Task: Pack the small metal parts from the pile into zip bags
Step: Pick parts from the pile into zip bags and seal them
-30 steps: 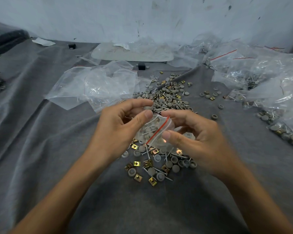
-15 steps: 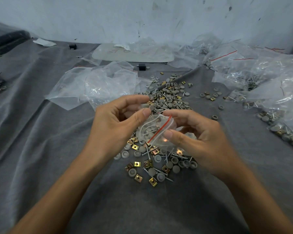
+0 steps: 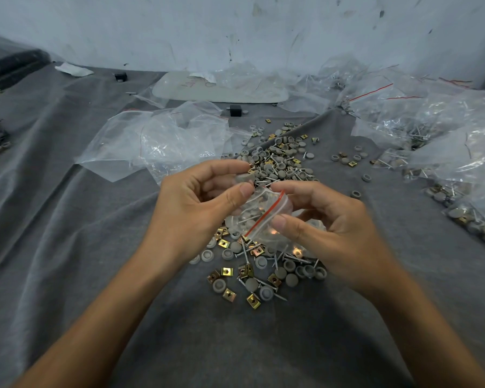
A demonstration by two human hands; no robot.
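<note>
A small clear zip bag (image 3: 263, 217) with a red seal line is held above the near pile; it holds grey caps and screws. My right hand (image 3: 328, 228) pinches the bag's mouth between thumb and fingers. My left hand (image 3: 196, 208) holds a grey cap (image 3: 244, 177) at its fingertips, just above the bag's opening, thumb against the bag's rim. Below lies the near pile (image 3: 252, 275) of grey caps, brass square clips and screws. A larger far pile (image 3: 277, 161) of the same parts lies behind the hands.
Empty clear bags (image 3: 157, 141) lie left of the far pile. Filled and loose bags (image 3: 445, 141) heap up at the right. A pale flat board (image 3: 221, 91) and a small black block (image 3: 235, 110) sit near the wall. Grey cloth (image 3: 67, 233) covers the table.
The left hand has lifted slightly, and a grey cap now shows at its fingertips above the bag's mouth. The right hand keeps its pinch on the bag.
</note>
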